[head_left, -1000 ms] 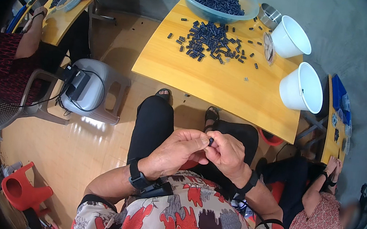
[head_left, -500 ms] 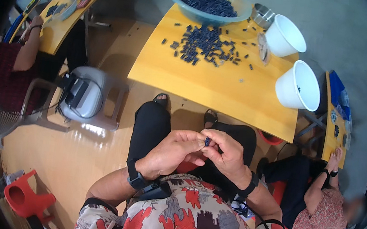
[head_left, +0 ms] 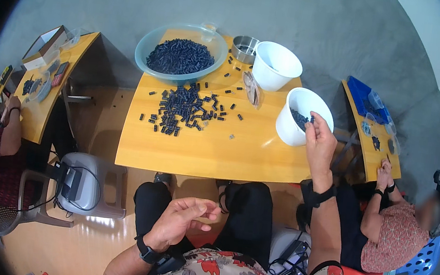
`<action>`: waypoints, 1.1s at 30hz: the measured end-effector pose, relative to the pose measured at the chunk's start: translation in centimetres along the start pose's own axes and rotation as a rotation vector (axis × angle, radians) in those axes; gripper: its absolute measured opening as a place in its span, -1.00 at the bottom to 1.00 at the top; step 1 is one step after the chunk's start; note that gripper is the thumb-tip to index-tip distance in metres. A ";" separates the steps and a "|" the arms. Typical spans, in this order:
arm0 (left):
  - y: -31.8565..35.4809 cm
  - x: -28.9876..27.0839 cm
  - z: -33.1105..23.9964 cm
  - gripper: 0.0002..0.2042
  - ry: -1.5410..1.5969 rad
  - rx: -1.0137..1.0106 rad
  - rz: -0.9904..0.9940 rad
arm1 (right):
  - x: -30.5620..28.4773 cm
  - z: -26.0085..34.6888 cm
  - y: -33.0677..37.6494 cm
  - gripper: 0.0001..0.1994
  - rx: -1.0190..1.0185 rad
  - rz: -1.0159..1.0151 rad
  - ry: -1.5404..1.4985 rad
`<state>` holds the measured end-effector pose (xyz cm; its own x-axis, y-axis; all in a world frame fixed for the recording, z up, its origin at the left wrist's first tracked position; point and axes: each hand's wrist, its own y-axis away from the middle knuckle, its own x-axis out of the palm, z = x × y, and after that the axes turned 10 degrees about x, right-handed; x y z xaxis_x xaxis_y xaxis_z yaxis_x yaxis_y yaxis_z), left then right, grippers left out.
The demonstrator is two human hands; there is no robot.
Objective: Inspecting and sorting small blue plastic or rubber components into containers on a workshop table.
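Observation:
My right hand (head_left: 319, 144) reaches over the rim of the nearer white bucket (head_left: 317, 101), with its thumb and fingers pinched on a small black plastic piece (head_left: 311, 118). Several dark pieces (head_left: 299, 119) lie in the bottom of that bucket. Over my lap, my left hand (head_left: 182, 219) is held palm inward with its fingers loosely bent and apart, and nothing shows in it. A loose heap of small black rectangular pieces (head_left: 183, 106) is spread across the yellow table (head_left: 207, 155), left of the bucket.
Behind the heap, a translucent basin (head_left: 141, 66) holds many black pieces. A metal bowl (head_left: 244, 49), a second white bucket (head_left: 278, 67) and a clear plastic item (head_left: 251, 89) stand along the back right. Other people sit at yellow tables left (head_left: 56, 94) and right (head_left: 370, 145).
My hands were together over my lap, fingering a small dark piece. The right hand has moved up and right to the bucket; the left stayed low. The view has lifted and turned.

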<state>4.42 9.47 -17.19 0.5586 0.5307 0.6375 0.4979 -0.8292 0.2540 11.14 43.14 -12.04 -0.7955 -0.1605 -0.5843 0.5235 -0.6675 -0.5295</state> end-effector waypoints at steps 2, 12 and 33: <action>-0.3 -0.2 0.1 -0.75 -0.022 -0.040 -0.031 | 0.2 -1.3 -1.0 -0.73 0.012 -0.017 0.106; -1.0 -0.9 0.1 -0.77 0.000 0.030 -0.025 | 4.3 0.1 0.5 -0.77 -0.003 0.179 -0.035; -1.2 -2.8 0.1 -0.75 0.098 0.014 -0.061 | 13.8 0.0 1.4 -0.69 -0.086 0.484 0.099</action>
<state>2.33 8.96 -19.35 0.4600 0.5596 0.6893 0.5386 -0.7931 0.2845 0.88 39.98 -20.85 -0.4241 -0.3644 -0.8291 0.8521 -0.4705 -0.2292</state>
